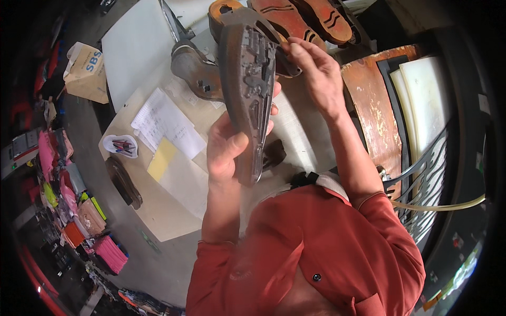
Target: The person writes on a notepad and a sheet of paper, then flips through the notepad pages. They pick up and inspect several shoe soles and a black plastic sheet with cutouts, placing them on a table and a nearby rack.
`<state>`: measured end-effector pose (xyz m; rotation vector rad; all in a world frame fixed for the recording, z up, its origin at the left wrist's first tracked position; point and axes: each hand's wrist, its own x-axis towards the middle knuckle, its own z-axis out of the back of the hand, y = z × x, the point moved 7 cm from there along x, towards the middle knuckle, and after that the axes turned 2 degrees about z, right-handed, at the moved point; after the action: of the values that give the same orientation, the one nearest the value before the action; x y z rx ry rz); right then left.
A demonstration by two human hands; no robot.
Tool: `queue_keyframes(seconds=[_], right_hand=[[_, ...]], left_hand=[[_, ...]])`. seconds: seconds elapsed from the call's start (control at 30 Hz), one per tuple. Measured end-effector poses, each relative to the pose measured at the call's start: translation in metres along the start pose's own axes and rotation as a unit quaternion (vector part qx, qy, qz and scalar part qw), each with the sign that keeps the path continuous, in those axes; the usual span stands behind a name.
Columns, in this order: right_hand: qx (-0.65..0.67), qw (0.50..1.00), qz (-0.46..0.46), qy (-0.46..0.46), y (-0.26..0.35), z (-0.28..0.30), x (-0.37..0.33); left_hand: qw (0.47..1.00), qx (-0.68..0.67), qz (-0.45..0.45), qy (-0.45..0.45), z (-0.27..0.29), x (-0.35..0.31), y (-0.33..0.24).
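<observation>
My left hand [226,145] grips the heel end of a dark sole-shaped mould [240,100], held upright above the table. Its recessed, blocky tread pattern faces right, and my fingers wrap behind it. Close to the mould's upper right edge, my right hand [319,73] has thumb and fingers drawn together by a dark curved piece [287,66]. What exactly those fingertips pinch is partly hidden. Left of the mould, a brown metal piece with a cross-shaped hole [197,73] lies on the table. Behind it are several rusty orange sole-shaped plates [282,16].
Handwritten sheets [168,124] and a white tub of pens [121,146] lie on the table [158,210], with a dark sole-shaped piece [124,181] at its left edge. A cardboard box [87,72] stands at the far left. Right are a worn brown board [374,100] and pale sheets [424,100].
</observation>
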<state>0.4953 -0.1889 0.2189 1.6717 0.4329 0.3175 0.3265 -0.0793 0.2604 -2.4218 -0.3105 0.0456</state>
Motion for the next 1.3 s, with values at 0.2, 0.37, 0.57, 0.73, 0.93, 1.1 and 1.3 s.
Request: queue_keyframes(seconds=[0.2, 0.37, 0.57, 0.73, 0.93, 1.1, 1.3], right_hand=[[0.166, 0.983, 0.034, 0.064, 0.037, 0.018, -0.036], [0.060, 0.985, 0.124, 0.106, 0.084, 0.034, -0.052], [-0.388, 0.814, 0.294, 0.317, 0.125, 0.014, -0.103], [-0.455, 0.789, 0.196, 0.364, 0.105, 0.019, -0.148], [-0.360, 0.840, 0.256, 0.315, 0.093, 0.019, -0.199], [-0.277, 0.929, 0.130, 0.210, 0.058, 0.048, -0.236], [0.394, 0.894, -0.179, 0.118, 0.006, 0.047, -0.290]], left_hand=[[0.985, 0.167, 0.001, -0.047, -0.009, -0.015, -0.004], [0.971, 0.222, 0.076, -0.036, -0.020, -0.034, 0.001], [0.928, 0.359, 0.096, 0.003, -0.039, -0.060, 0.010], [0.804, 0.569, 0.112, 0.133, -0.065, -0.075, 0.002], [0.675, 0.690, 0.120, 0.231, -0.104, -0.082, 0.000], [0.726, 0.640, -0.013, 0.250, -0.121, -0.084, -0.049], [0.809, 0.551, 0.076, -0.191, 0.046, -0.098, -0.009]])
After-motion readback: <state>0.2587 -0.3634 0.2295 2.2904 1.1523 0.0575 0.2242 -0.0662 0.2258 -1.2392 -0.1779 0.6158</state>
